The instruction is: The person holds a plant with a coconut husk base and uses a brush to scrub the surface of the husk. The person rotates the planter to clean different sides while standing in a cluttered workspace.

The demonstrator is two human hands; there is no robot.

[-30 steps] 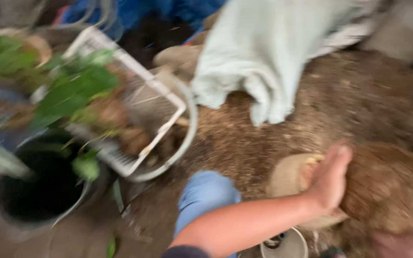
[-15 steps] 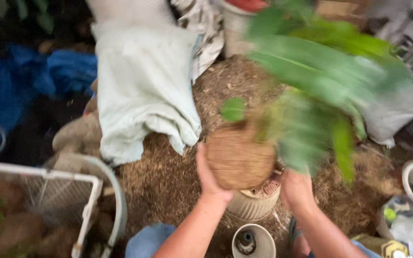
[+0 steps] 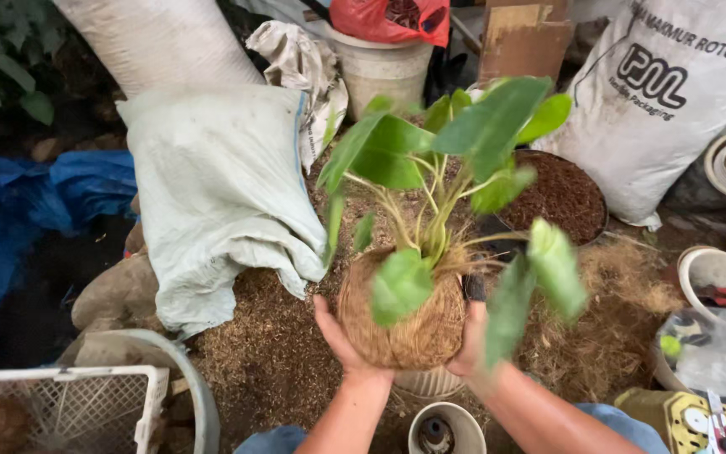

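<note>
Loose brown potting mix (image 3: pixel 270 353) carpets the ground ahead, with a pale green sack (image 3: pixel 220 193) slumped at left, a white printed bag (image 3: pixel 674 109) at right and a dark pot of soil (image 3: pixel 560 197) behind. We've got the leafy plant (image 3: pixel 439 160) by its fibrous root ball (image 3: pixel 405 315), left hand (image 3: pixel 338 336) and right hand (image 3: pixel 470 345) cupping either side with fingers wrapped against it, just above a ribbed white pot (image 3: pixel 430 382).

White printed sack (image 3: pixel 674 101) top right; pale sack (image 3: pixel 220 193) left.
</note>
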